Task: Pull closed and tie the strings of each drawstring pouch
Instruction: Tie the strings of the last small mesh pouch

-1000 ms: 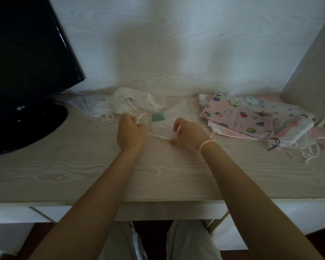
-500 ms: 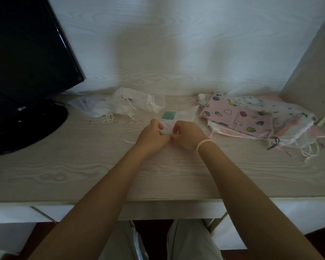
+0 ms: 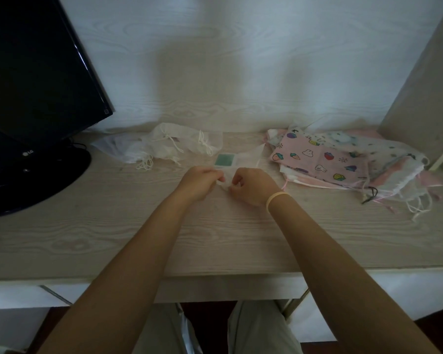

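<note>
Fingers (image 3: pixel 221 178) of both hands, a second ago apart, now pinch the sheer white pouch's (image 3: pixel 243 159) strings (image 3: pixel 224 186) together mid-table: knotting underway.

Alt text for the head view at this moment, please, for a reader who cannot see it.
Both hands, left hand and right hand, pinch the white strings of a sheer pouch on a pale wood desk. Tied white pouches lie behind left, patterned pouches right, a monitor far left.
</note>
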Action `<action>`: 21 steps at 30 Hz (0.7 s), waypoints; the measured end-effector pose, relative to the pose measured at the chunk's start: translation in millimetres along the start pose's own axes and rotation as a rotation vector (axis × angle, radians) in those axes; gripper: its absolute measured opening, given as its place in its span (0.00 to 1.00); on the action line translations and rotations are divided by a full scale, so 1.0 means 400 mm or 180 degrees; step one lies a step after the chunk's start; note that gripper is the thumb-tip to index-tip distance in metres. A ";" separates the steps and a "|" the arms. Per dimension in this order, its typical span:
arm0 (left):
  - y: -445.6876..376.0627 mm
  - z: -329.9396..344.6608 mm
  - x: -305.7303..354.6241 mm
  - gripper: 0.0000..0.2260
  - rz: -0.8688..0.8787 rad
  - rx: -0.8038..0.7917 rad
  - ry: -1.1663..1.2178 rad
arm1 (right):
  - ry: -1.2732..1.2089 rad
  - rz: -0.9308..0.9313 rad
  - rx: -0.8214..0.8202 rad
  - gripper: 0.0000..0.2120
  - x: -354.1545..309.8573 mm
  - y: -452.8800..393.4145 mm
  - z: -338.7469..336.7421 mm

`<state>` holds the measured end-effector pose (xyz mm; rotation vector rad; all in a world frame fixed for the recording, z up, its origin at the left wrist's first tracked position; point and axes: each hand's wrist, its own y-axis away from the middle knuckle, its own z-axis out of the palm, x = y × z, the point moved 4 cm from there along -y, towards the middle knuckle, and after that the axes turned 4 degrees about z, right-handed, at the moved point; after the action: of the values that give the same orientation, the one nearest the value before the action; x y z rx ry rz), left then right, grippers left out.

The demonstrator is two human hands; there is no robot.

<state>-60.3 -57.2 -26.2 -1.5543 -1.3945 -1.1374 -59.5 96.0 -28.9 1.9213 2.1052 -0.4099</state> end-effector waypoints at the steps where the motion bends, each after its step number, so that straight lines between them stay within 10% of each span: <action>1: 0.001 0.001 0.000 0.08 0.0104 -0.0013 0.0077 | -0.0013 -0.0018 -0.0021 0.13 0.000 0.000 0.000; 21: -0.003 0.038 0.006 0.09 0.0288 0.0193 -0.0294 | -0.0685 0.0008 -0.0058 0.07 0.012 0.023 -0.053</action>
<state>-59.5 -42.0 -28.9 -1.6274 -1.3912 -0.9716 -50.8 109.4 -11.4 1.7820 1.9619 -0.5677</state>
